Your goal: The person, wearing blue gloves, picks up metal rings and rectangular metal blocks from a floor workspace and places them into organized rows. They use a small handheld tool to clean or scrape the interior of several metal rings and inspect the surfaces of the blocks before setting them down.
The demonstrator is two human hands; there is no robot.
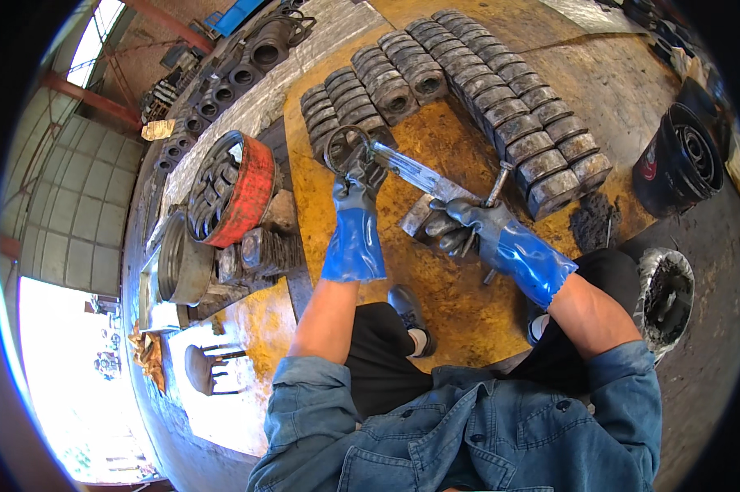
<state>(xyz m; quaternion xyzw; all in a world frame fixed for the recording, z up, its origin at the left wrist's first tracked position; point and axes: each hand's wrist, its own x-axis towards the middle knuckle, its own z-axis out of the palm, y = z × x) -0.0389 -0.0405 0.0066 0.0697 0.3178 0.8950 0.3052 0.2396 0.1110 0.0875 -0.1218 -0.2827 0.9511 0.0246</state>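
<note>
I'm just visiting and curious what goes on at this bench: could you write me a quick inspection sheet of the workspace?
Surface: yellow-stained, grimy floor plate, worn and dirty.
Job's things: a metal ring and a long flat metal bar; a hammer.
Clutter: rows of grey metal blocks; a red-rimmed round part; a black bucket; a pail of dark sludge.
Hands: left hand, blue-gloved, grips at the ring end of the bar; right hand, blue-gloved, closed around the hammer handle.
Cables: nothing seen.
Surroundings: workshop with more ring-shaped parts lined up, and bright daylight at the left.
</note>
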